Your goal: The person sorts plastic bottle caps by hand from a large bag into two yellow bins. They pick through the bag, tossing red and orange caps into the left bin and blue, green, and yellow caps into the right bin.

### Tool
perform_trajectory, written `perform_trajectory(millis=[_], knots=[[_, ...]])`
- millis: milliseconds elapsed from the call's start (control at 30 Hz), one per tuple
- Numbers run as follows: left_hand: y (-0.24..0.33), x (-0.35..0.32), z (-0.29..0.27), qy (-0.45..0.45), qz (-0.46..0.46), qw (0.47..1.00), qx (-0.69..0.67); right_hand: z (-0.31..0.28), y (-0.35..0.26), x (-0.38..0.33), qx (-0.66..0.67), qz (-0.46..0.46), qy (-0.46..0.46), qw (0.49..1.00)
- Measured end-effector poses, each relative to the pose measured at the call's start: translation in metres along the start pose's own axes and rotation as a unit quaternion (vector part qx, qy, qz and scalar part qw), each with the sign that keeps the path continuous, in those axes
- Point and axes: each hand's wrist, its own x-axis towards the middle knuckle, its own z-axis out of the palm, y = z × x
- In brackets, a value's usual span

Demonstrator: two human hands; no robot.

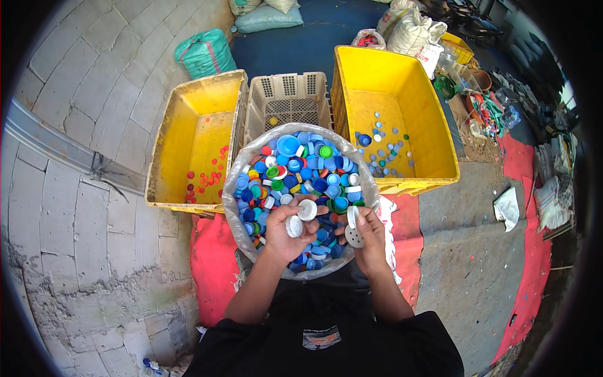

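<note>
Over a round sack (367, 182) full of mixed plastic bottle caps (292, 169), both my hands are working close together. My left hand (286, 235) is closed on white bottle caps (307, 210); one lies at its fingertips, another in the palm. My right hand (372, 235) grips white caps too: one is seen edge-on between thumb and finger, and below it is a flat white disc with small holes (354, 237). The caps in the sack are mostly blue, with some green, red, white and yellow among them.
Beyond the sack stand a yellow crate (198, 135) with red caps at left, a pale mesh crate (289, 94) in the middle, and a yellow crate (402, 69) with blue and grey caps at right. A block wall (81, 207) borders the left; stuffed sacks (414, 34) stand at the back.
</note>
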Motion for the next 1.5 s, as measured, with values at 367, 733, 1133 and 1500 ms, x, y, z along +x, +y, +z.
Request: perform_trajectory(millis=[367,733,1133,1500], knots=[[-0.047,0.067,0.043,0.016,-0.046,0.998,0.027,-0.03,-0.025,0.013,0.347,-0.019,-0.065,0.935],[-0.063,0.172,0.088,0.062,-0.034,0.997,0.023,-0.07,-0.073,0.084,0.364,-0.082,0.097,0.923],[0.019,0.144,0.074,0.033,0.065,0.993,0.089,-0.098,-0.061,0.121,0.279,-0.116,0.112,0.947],[0.039,0.002,-0.013,0.073,0.165,0.98,0.088,-0.055,-0.018,0.05,-0.182,-0.148,0.199,0.951]])
